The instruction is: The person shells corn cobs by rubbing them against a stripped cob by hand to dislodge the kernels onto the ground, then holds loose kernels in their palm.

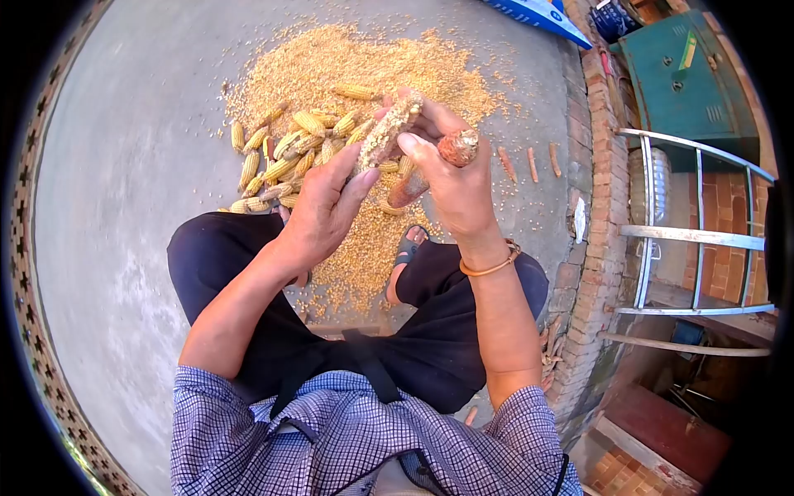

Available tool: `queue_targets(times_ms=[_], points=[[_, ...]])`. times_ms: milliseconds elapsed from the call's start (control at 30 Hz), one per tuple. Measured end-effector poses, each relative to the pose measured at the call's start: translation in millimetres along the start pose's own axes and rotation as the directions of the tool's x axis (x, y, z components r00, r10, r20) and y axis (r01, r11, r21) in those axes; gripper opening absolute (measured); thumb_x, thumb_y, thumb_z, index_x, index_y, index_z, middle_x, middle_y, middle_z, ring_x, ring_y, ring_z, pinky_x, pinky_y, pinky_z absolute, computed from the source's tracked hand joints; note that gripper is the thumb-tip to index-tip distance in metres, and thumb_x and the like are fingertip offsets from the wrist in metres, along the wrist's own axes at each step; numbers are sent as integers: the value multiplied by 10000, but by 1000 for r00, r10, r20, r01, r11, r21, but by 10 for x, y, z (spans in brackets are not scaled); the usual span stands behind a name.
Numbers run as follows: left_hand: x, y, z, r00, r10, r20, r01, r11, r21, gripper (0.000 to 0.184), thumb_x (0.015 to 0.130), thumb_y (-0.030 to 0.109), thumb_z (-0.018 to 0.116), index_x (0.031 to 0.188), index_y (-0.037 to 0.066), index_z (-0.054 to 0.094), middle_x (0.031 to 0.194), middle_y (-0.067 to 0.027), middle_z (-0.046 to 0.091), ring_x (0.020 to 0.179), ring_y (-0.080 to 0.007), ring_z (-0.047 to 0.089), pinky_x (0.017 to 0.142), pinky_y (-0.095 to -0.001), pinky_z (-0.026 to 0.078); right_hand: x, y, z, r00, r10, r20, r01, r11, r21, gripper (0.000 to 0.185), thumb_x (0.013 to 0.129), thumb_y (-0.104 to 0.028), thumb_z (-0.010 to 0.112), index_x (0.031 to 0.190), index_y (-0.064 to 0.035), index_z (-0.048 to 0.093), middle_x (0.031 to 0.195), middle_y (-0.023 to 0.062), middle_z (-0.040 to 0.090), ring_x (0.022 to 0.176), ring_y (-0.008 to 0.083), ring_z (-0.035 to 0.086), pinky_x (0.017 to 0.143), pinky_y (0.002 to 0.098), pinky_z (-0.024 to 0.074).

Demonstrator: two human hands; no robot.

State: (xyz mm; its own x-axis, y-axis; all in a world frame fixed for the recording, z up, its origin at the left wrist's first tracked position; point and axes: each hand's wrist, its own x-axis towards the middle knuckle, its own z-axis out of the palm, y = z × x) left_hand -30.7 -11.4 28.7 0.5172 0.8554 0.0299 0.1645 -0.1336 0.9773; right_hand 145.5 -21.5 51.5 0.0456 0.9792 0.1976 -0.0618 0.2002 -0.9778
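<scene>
My left hand [324, 205] grips the lower end of a corn cob [385, 136], its thumb and fingers closed round it. Most of this cob's surface looks pale and rough, with kernels gone. A bare reddish cob [408, 189] lies through my right hand [459, 186], its broken end sticking out past the thumb. The fingers of that hand reach behind the pale cob and the thumb is close to its side; how firmly they touch it is partly hidden. Just beyond both hands, several yellow ears of corn [285, 165] lie heaped on the ground.
Loose kernels [356, 62] spread in a wide pile behind the ears and between my feet. Several bare cobs [532, 164] lie at the right, near a low brick edge [602, 182]. Beyond it stand a metal rail [703, 236] and a green cabinet [686, 78].
</scene>
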Motion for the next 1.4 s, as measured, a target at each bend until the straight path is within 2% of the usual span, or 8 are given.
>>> queue_targets(times_ms=[233,367,500,667,967,1067,1267,1400], points=[[51,-163,52,926,369,-83,-344,912,221,317,997,94,487,1283,-43,499,786,-16,530,633,-75,463,573,-237,389,-21,-68,14,975,162,-150,-153,986,73,304,950,-57,537,1206,101,576,1053,190,683,865,254,705,717,316,602],[7,-28,-15,985,175,-9,-174,984,47,323,998,100,492,1286,-44,497,782,-13,523,632,-70,459,569,-237,386,-10,-110,16,974,171,-145,-149,977,154,288,949,-52,502,1167,114,591,1041,198,686,835,280,716,702,326,610],[-22,38,-84,999,20,50,-19,1000,-15,312,963,86,542,1257,-20,532,859,-177,630,760,-256,628,699,-343,475,-27,-66,-39,978,175,-110,-163,981,109,309,943,-44,467,1179,123,576,1090,217,671,916,289,704,745,351,611],[3,-11,-64,970,239,-53,-229,963,142,352,975,82,528,1308,-30,497,920,-101,635,787,-145,596,710,-295,481,-3,-128,20,988,149,-25,-144,977,159,339,953,-66,487,1254,80,541,1185,226,631,1056,275,655,822,381,597],[-29,-53,-98,972,224,-77,-184,918,352,409,906,10,596,1302,-27,501,1076,-198,658,948,-301,673,815,-355,516,-7,-41,89,987,134,-91,-118,980,162,363,926,-87,599,1250,72,556,1082,162,668,961,209,670,770,334,603],[-11,-75,-83,943,320,-95,-263,888,377,413,905,92,623,1276,-19,481,896,-231,640,832,-382,658,688,-428,514,-8,-48,92,983,142,-117,-120,977,174,342,912,-58,612,1223,81,577,1028,148,683,915,186,678,732,305,604],[-16,-49,-75,967,245,-63,-214,925,315,416,903,7,597,1306,-14,496,1029,-192,665,919,-306,687,764,-361,533,-48,-20,109,983,144,-112,-126,981,151,347,904,19,576,1243,88,548,1038,135,684,941,166,665,774,294,581],[-15,-73,-86,968,241,-72,-182,868,463,430,890,15,614,1302,-6,495,1018,-194,663,906,-329,684,750,-371,540,-37,-36,185,989,132,-70,-125,988,89,396,917,-26,547,1287,104,489,1137,180,645,1036,217,643,888,366,556]])
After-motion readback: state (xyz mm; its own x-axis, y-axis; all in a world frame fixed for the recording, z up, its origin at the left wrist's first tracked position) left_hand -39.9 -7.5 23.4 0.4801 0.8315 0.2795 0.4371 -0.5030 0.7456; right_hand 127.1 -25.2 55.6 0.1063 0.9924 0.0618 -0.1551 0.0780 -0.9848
